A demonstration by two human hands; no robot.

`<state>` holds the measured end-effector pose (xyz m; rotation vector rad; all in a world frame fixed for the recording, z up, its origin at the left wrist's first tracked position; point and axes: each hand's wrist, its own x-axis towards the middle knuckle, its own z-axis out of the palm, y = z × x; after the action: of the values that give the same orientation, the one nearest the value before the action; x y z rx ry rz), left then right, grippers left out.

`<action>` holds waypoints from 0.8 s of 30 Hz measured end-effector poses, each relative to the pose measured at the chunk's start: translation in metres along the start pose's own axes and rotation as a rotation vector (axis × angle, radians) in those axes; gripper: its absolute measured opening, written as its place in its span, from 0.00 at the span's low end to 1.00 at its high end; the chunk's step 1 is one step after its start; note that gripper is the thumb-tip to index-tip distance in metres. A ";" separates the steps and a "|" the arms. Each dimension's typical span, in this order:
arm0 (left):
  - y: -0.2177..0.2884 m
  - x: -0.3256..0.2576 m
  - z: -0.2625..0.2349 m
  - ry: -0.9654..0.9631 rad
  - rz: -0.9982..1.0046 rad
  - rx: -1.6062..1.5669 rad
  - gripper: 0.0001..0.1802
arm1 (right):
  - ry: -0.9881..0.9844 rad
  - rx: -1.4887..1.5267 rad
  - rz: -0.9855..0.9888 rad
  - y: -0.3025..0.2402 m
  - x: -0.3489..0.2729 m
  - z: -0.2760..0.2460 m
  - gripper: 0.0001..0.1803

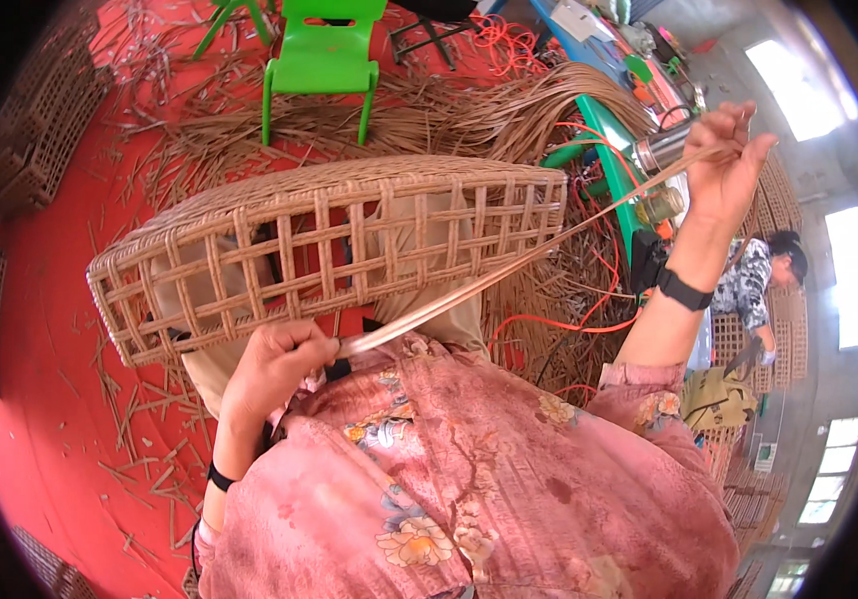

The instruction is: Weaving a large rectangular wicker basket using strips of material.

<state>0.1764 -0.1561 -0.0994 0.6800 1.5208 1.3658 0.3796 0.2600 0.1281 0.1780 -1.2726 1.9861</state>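
Observation:
A woven rattan basket (339,235) with an open lattice side rests on its side across my lap. My left hand (277,367) is closed in front of its near edge, gripping one end of a long, pale rattan strip (469,290). The strip runs taut, up and to the right past the basket's right end. My right hand (719,165) is raised high at the right with the strip's far part caught among its fingers, the thumb standing away. How exactly those fingers hold it is partly hidden.
A bundle of long rattan strips (509,110) lies beyond the basket, and scraps litter the red floor (59,399). A green chair (321,70) stands ahead. A green-edged table (614,170) holds a metal flask (661,150). Another person (754,285) works at right; baskets (49,130) stack at left.

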 end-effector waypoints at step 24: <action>0.007 0.007 0.011 -0.185 0.446 0.836 0.10 | 0.178 -0.425 0.316 0.112 -0.030 0.087 0.35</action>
<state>0.1822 -0.1441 -0.0938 1.6928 1.8393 0.8785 0.3036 0.1482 0.0752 -0.4202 -1.6428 1.8781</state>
